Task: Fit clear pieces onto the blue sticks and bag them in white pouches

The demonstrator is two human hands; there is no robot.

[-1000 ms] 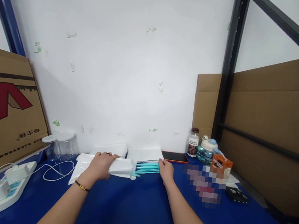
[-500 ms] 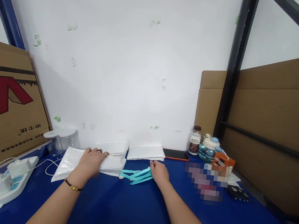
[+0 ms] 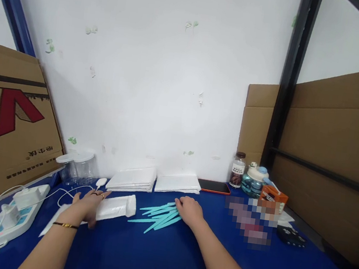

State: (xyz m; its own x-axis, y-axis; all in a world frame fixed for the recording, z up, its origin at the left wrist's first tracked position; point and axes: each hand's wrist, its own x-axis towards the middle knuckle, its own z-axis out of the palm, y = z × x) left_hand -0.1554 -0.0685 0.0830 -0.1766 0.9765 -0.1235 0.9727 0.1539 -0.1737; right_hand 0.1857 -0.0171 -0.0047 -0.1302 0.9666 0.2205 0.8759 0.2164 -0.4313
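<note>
A white plastic bag [image 3: 115, 208] lies on the blue table, and my left hand [image 3: 85, 208] grips it from above, covering its middle. The bag's right end is puckered and stands free of the sticks. Thin teal plastic sticks [image 3: 160, 216], several of them with pointed ends, lie fanned out to the right of the bag. My right hand [image 3: 190, 211] is closed over their right ends, its fingertips hiding them. Behind the hands lie two flat stacks of folded white bags, a left stack [image 3: 132, 179] and a right stack [image 3: 178, 183].
A phone [image 3: 214, 186] lies right of the stacks. Beyond it stand a brown-capped jar [image 3: 237, 171], a drink bottle [image 3: 254, 182] and an orange box [image 3: 273, 196]. At the left are clear lidded containers [image 3: 84, 168], a power strip [image 3: 14, 218] with cables, and cardboard [image 3: 16, 117].
My left hand has moved left and toward me, pulling the bag off the stack and away from the sticks. The sticks are more spread out and fully exposed at their left ends.
</note>
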